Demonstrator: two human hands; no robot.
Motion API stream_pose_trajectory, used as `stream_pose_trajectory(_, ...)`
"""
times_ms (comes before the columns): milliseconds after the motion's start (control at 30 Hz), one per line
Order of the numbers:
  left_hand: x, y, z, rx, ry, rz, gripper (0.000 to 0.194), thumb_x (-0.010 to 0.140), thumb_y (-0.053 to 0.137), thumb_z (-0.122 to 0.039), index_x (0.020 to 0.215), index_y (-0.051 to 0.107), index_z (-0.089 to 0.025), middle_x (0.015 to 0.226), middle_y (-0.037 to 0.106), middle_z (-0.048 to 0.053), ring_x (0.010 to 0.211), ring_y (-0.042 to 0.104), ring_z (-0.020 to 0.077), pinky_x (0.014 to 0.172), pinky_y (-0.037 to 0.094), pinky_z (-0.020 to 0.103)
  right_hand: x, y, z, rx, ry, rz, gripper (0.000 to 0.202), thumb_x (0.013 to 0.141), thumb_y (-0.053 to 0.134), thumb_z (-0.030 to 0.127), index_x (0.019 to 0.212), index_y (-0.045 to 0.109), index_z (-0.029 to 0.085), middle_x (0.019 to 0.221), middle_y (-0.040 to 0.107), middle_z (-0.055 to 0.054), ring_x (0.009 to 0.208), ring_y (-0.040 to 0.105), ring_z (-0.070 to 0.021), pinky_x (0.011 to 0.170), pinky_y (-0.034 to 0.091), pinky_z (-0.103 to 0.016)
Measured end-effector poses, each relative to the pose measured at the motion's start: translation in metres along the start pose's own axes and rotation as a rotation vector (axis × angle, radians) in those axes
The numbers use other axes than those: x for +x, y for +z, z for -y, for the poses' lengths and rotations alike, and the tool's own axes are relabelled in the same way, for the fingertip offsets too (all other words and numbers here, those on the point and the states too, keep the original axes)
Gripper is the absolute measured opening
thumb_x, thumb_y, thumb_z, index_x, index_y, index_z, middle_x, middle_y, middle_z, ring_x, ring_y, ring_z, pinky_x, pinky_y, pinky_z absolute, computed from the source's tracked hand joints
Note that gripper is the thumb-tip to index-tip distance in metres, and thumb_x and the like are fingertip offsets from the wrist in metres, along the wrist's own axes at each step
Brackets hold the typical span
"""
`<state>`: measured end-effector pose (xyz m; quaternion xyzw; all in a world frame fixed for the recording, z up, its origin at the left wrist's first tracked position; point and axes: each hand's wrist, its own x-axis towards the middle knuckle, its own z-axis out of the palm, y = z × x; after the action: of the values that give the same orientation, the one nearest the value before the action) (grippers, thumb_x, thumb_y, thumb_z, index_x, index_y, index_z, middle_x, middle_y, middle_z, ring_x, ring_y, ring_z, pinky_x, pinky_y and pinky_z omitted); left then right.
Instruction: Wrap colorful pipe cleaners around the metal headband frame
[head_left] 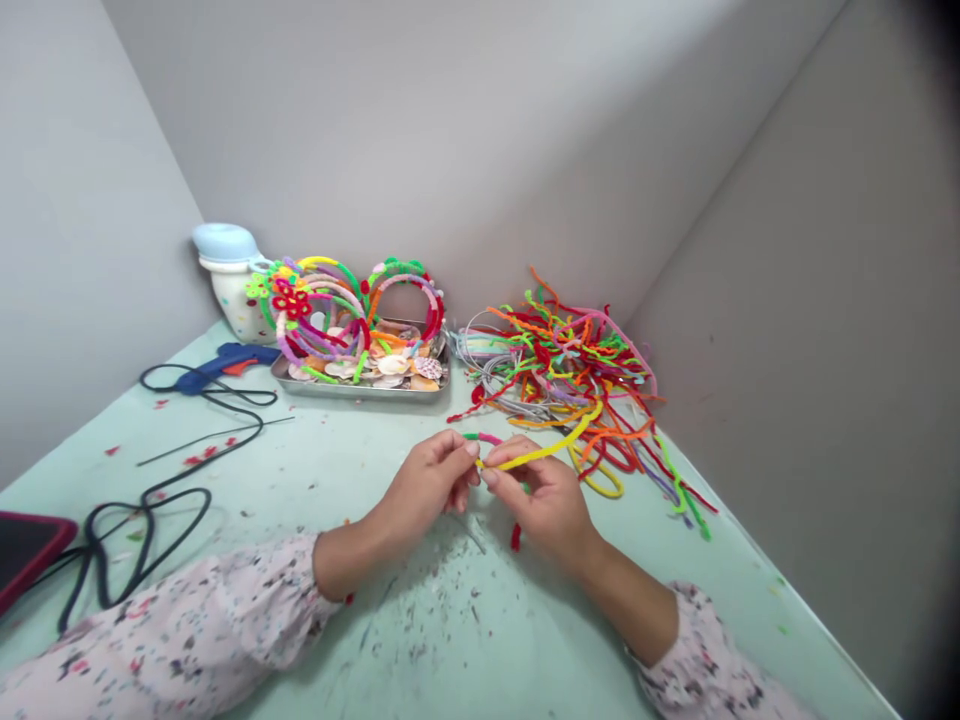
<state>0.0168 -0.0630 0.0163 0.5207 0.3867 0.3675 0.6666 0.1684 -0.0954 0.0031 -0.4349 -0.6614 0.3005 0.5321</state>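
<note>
Close together above the table, my left hand (pixel 439 475) and my right hand (pixel 546 497) both pinch at a yellow pipe cleaner (pixel 559 445). Its free length runs up and to the right from my right fingertips. A hoop partly wrapped in green and pink pipe cleaner (pixel 486 438) shows behind my fingers, with my left thumb and fingers closed on it. A red end (pixel 516 537) hangs below my right hand. Most of the hoop is hidden by both hands.
A metal tray (pixel 360 390) with shells and wrapped headbands (pixel 322 310) stands at the back. To its right is a tangled pile of pipe cleaners (pixel 570 350). At left are a blue glue gun (pixel 217 368), black cord (pixel 146 500), white cup (pixel 238 290) and red-edged device (pixel 34 550).
</note>
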Motion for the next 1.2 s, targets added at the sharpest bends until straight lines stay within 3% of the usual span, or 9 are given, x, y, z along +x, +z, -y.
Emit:
stream_pose_trajectory(300,0.005,-0.001,0.004,-0.053,-0.080,0.022,0.031,0.080,0.056,-0.041,0.062,0.048,-0.016,0.051,0.046,-0.005,0.035,0.034,0.0040,0.039,0.021,0.020,-0.003,-0.004,-0.003,-0.227,-0.244,0.019,0.011,0.079,0.060,0.015,0.085,0.062,0.024,0.082,0.064,-0.003,0.079,0.062,-0.0179,0.073,0.050,-0.033)
stream_pose_trajectory(567,0.003,0.001,0.002,-0.171,-0.099,0.061,0.028,0.080,0.055,-0.037,0.064,0.051,-0.014,0.059,0.048,-0.003,0.040,0.032,0.0038,0.040,0.018,0.021,-0.003,-0.005,-0.012,-0.159,-0.051,-0.107,0.003,0.080,0.061,0.024,0.083,0.063,0.023,0.083,0.064,-0.003,0.079,0.061,-0.0178,0.070,0.050,-0.030)
stream_pose_trajectory(733,0.001,0.003,0.002,-0.073,-0.060,0.010,0.033,0.080,0.055,-0.042,0.062,0.049,-0.015,0.050,0.043,-0.005,0.039,0.033,0.0049,0.042,0.021,0.021,-0.001,-0.002,-0.013,0.000,0.137,-0.069,0.015,0.080,0.064,0.032,0.090,0.061,0.021,0.085,0.064,-0.003,0.075,0.061,-0.0164,0.065,0.050,-0.027)
stream_pose_trajectory(867,0.000,0.005,0.000,-0.033,-0.077,-0.004,0.032,0.080,0.056,-0.041,0.062,0.048,-0.016,0.048,0.044,-0.005,0.038,0.034,0.0047,0.042,0.022,0.020,0.000,-0.002,-0.012,0.033,0.139,-0.019,0.013,0.082,0.062,0.032,0.085,0.063,0.019,0.082,0.063,-0.003,0.071,0.060,-0.0151,0.063,0.049,-0.026)
stream_pose_trajectory(1200,0.001,0.001,0.006,-0.122,-0.210,0.105,0.020,0.076,0.055,-0.032,0.066,0.052,-0.016,0.054,0.047,-0.003,0.037,0.033,0.0043,0.038,0.016,0.021,-0.001,-0.004,-0.013,0.059,0.082,0.011,0.011,0.083,0.060,0.029,0.085,0.064,0.019,0.084,0.064,-0.004,0.077,0.061,-0.0170,0.070,0.051,-0.029)
